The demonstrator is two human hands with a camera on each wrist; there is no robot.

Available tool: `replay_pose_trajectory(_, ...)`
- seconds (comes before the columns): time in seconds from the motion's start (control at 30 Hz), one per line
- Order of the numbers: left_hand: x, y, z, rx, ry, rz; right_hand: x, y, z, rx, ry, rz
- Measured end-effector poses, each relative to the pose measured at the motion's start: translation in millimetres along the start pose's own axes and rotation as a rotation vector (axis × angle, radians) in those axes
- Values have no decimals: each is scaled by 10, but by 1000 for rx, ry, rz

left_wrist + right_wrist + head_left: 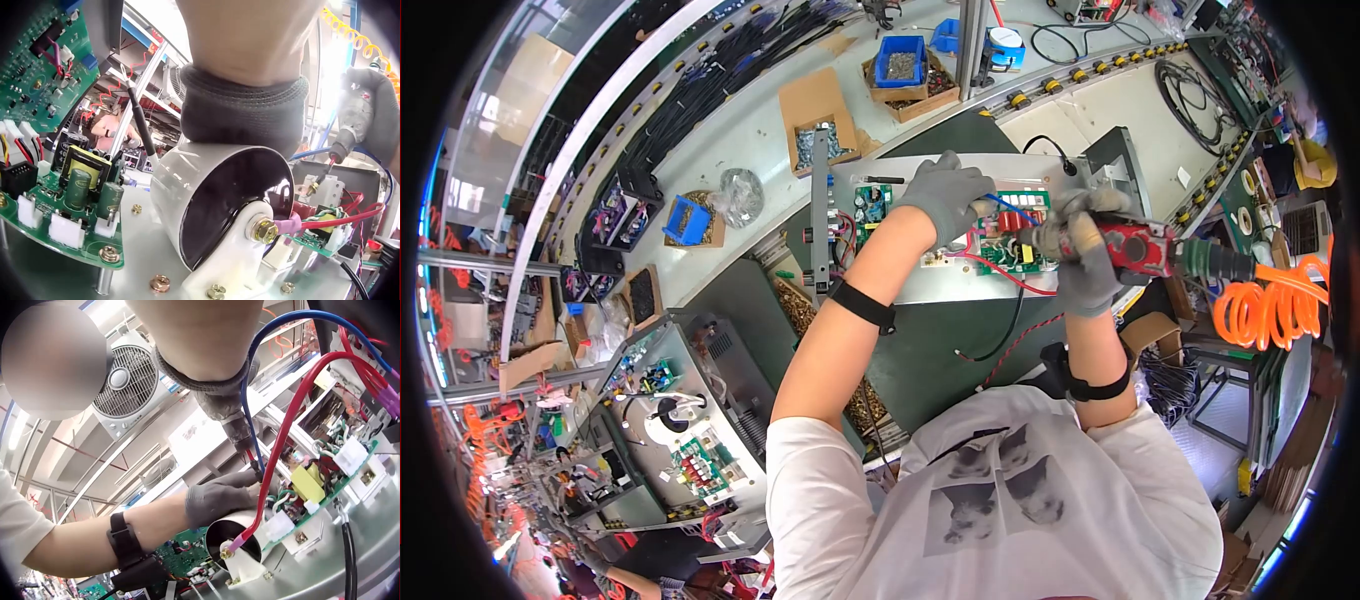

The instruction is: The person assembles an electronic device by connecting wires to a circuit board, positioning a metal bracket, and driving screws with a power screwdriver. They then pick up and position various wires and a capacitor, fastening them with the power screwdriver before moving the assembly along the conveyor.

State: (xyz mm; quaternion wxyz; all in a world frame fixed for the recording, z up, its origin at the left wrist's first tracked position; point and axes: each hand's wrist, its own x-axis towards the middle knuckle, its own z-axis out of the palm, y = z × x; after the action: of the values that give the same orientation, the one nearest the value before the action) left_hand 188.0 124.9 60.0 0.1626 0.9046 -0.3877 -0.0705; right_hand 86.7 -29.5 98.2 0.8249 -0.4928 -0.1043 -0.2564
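Note:
My gloved left hand reaches over a pale drum-shaped part with a dark hollow. Its fingertips pinch the end of a blue wire close to the driver's bit. My gloved right hand grips a red power screwdriver, its nose pointing left towards the left fingertips. A brass-coloured screw shows at the bit's tip in the left wrist view. A red cable is bolted to the drum's white bracket. Around both hands lies a metal chassis with a green circuit board.
An orange coiled hose trails right from the screwdriver. A cardboard box of small hardware and a blue bin stand behind the chassis. Another opened unit sits at the left. Loose twisted wires hang over the front.

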Motion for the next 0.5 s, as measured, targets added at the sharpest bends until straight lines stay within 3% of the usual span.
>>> replay_pose_trajectory(0.17,19,13,-79,9,-116,-27,90,17,26,27,132,36)
replay_pose_trajectory(0.4,30,-2,-48,95,-154,4,149,110,12,-122,98,-97)
replay_pose_trajectory(0.47,28,-12,-29,104,-139,11,132,59,30,-37,136,62)
replay_pose_trajectory(0.5,33,-19,-10,114,-125,18,139,61,28,-87,136,31)
